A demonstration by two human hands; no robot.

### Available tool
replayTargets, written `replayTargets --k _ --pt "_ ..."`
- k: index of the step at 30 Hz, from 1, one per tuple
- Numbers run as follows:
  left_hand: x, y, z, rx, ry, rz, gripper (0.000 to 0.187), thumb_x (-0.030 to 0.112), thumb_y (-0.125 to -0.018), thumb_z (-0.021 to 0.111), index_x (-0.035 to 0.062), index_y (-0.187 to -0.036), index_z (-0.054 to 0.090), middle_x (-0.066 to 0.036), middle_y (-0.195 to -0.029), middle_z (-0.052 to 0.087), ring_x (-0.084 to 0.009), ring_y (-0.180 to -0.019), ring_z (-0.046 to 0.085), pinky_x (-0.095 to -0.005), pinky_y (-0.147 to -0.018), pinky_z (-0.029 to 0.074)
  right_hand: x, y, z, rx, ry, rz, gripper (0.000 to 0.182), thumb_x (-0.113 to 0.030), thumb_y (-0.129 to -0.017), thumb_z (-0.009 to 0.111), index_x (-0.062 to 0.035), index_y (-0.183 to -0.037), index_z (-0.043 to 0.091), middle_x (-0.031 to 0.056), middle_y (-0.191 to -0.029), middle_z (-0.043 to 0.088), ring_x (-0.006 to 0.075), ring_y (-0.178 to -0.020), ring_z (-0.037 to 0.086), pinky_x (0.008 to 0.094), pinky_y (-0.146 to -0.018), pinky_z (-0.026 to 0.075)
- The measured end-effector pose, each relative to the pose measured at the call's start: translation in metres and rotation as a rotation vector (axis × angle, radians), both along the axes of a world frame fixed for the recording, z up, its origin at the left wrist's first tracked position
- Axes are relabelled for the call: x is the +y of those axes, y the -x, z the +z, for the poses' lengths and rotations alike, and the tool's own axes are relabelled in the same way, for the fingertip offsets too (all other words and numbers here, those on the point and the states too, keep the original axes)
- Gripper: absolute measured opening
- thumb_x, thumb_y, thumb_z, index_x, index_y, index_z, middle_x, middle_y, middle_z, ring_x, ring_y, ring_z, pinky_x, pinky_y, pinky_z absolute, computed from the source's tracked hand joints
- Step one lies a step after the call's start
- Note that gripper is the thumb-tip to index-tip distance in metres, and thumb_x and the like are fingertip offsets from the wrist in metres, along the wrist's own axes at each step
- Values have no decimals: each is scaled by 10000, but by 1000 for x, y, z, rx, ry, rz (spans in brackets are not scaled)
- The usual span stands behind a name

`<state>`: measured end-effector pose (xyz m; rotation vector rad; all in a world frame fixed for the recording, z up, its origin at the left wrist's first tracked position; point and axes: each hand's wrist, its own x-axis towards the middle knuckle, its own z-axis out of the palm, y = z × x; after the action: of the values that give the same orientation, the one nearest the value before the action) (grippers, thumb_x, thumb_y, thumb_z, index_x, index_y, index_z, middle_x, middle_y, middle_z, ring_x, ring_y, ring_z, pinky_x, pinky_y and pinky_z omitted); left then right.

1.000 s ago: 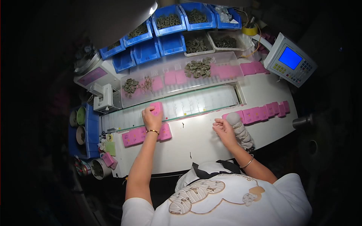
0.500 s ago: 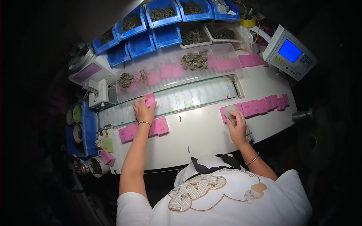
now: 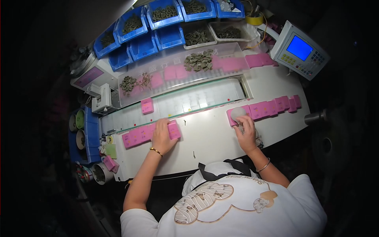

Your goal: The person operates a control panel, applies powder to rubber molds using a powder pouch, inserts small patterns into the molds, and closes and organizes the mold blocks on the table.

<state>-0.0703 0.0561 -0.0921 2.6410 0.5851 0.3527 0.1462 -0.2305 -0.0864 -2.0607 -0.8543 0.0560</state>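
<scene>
My left hand [image 3: 164,136] is curled around the right-hand end of a row of pink blocks [image 3: 136,135] on the white worktop, thumb and fingers gripping the end pink block [image 3: 173,129]. A single pink block [image 3: 147,106] sits farther back on the glass-edged strip, apart from the hand. On the right, my right hand [image 3: 246,132] has its fingers bent in a pinch at the lower edge of a round grey piece [image 3: 238,113]. That piece lies over the near end of a second row of pink blocks [image 3: 260,110]. The fingertips are partly hidden.
Blue bins [image 3: 164,14] with small dark green pieces line the back. A clear tray [image 3: 169,81] holds heaps of similar pieces. A control panel with a blue screen [image 3: 301,48] stands back right, a small white machine [image 3: 103,98] at left. Two tiny dark bits lie mid-worktop.
My left hand has let go of the pink block on the strip and come down to the end of the left row. My right hand stays at the round grey piece. The view has shifted slightly.
</scene>
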Motion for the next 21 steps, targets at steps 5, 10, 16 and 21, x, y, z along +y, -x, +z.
replayTargets --k 5,10,16,21 --pt "-64 -26 0 -46 400 144 560 125 -671 820 33 -1100 473 -184 -1080 540 -366 -975 579 -407 -810 503 7 14 2 184 24 173 361 -49 -804 706 -53 -1147 596 105 -990 618 240 -848 637 330 -752 503" --pt "-108 -51 -34 -232 426 146 500 114 -720 800 15 -1097 487 -170 -1016 558 -330 -916 592 -399 -772 497 22 32 -28 733 74 290 429 -183 -906 671 -42 -1274 502 60 -848 640 124 -669 605 258 -547 479" --pt "-116 -44 -27 -179 712 -90 503 55 -766 742 -9 -1214 523 -141 -1084 627 -236 -979 646 -340 -889 536 46 37 -63 920 91 160 538 -438 -909 665 28 -1078 454 124 -735 635 143 -477 573 274 -413 439" --pt "-108 -39 -26 -138 585 -157 453 80 -792 712 -21 -1204 554 -169 -1067 663 -272 -961 682 -342 -861 549 46 43 -58 958 55 166 515 -423 -913 670 14 -1066 446 121 -795 630 123 -535 573 257 -436 442"
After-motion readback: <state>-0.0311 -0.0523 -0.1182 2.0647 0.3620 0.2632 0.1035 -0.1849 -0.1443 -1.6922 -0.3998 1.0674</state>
